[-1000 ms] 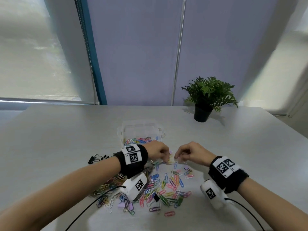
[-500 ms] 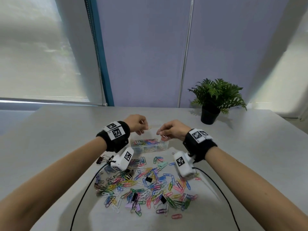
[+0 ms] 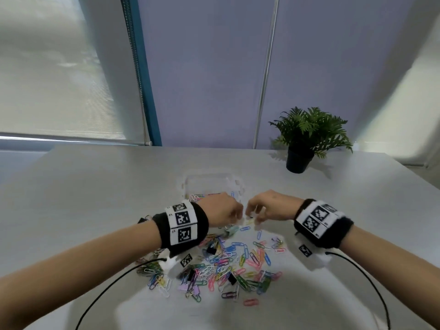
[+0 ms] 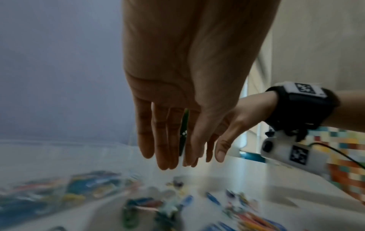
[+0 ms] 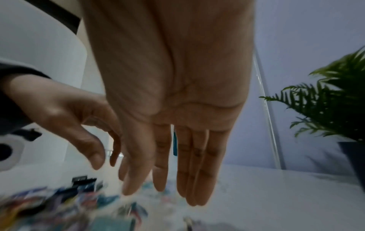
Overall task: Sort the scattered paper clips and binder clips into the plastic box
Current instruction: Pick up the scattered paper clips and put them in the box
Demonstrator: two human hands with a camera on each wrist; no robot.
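Printed black-and-white square code markers are seen on the wristbands (image 3: pixel 182 226) and on the white wrist cameras (image 3: pixel 309 254); no readable words are found.

From the head view, the left hand (image 3: pixel 222 211) and right hand (image 3: pixel 271 207) are seen close together above the far edge of the paper clips (image 3: pixel 228 260), just in front of the plastic box (image 3: pixel 209 186), which is set crosswise on the table (image 3: pixel 71 186) with coloured clips inside. Several black binder clips (image 3: pixel 232 278) are mixed into the heap, their directions too small to be told.

Only in the wrist views are the palms shown: the left hand's fingers (image 4: pixel 164 140) and the right hand's fingers (image 5: pixel 197 164) are held straight, pointing down, and nothing is gripped. A potted plant (image 3: pixel 307 136) is placed at the far right.
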